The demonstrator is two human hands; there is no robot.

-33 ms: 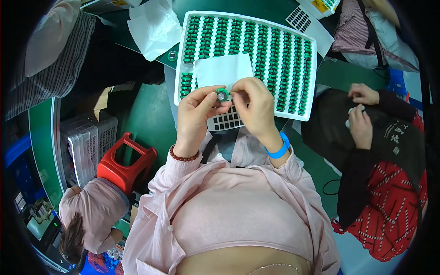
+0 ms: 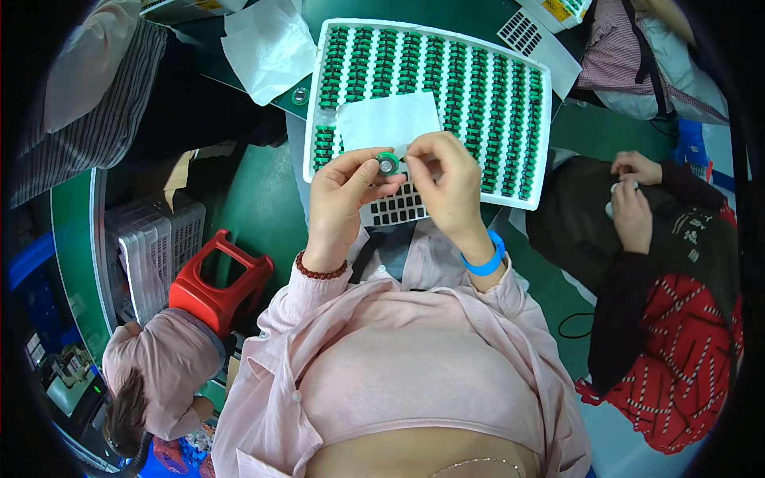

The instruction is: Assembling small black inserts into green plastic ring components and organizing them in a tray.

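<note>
Plainly, in the head view, the small round part with a green rim and a silvery metal face (image 2: 388,163) is up in front of the person, above the near side of a white rectangular tray full of green-and-black parts (image 2: 543,127). The bare left hand with a dark red beaded bracelet (image 2: 339,203) clamps it between thumb and fingers, which cover its left side and part of its lower edge. The bare right hand with a bright blue wristband (image 2: 450,187) has thumb and forefinger together at the tips, just beside the part; whether they pinch anything (a tiny dark speck shows there) I cannot tell.

The silvery face turns up toward the camera. Seen so nearly face-on, the part looks round and shows no long axis; its depth is hard to make out.

A blank white paper sheet (image 2: 390,123) hides some of the tray's rows. Below the hands, a white sheet with dark rectangles (image 2: 392,211) is partly covered by them. At the right, a co-worker in dark sleeves (image 2: 617,319) holds a small whitish thing (image 2: 610,209), mostly hidden by fingers. The black fisheye rim cuts off the outer surroundings.
</note>
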